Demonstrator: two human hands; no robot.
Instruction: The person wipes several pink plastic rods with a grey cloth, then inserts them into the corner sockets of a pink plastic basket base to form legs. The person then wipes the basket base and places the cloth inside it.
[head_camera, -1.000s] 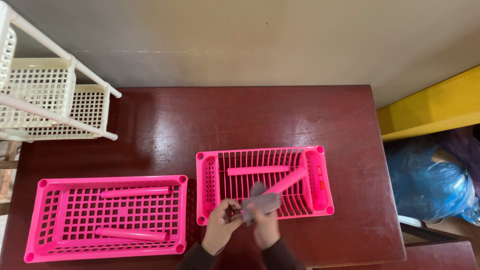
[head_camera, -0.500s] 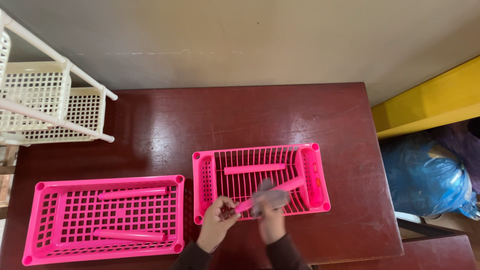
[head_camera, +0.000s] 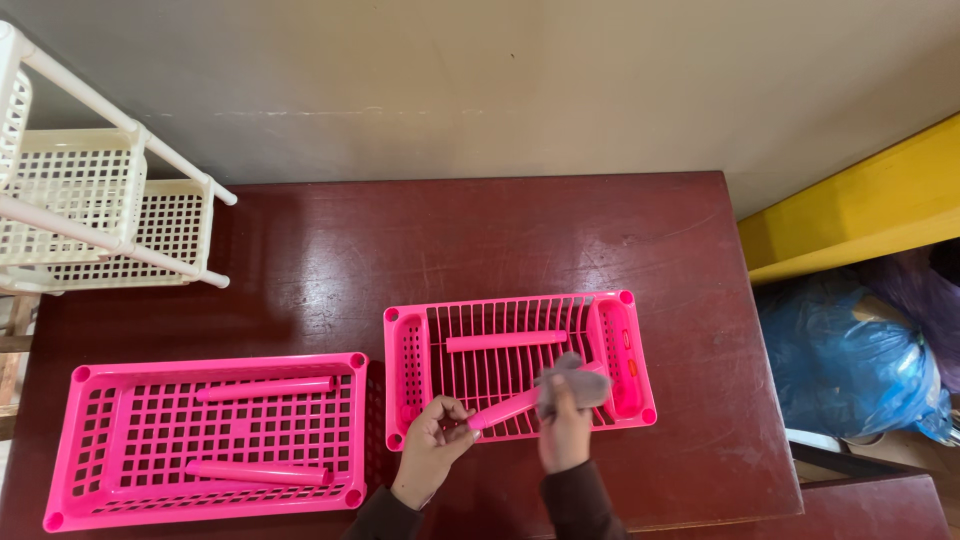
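My left hand (head_camera: 432, 450) grips the near end of a pink plastic tube (head_camera: 505, 409) that slants up to the right over a pink slatted basket (head_camera: 410, 350). My right hand (head_camera: 565, 435) presses a grey cloth (head_camera: 572, 383) around the tube's far end. A second pink tube (head_camera: 505, 341) lies inside that basket. To the left sits a larger pink grid basket (head_camera: 90, 440) with two more pink tubes (head_camera: 265, 388) lying in it.
Both baskets rest on a dark red wooden table (head_camera: 450, 240). A cream plastic rack (head_camera: 95, 205) with white poles overhangs the table's far left corner. Right of the table are a yellow board (head_camera: 850, 215) and a blue plastic bag (head_camera: 850, 360).
My right hand has slid the grey cloth along the tube, from near my left hand up to the tube's far end. My left hand keeps hold of the near end.
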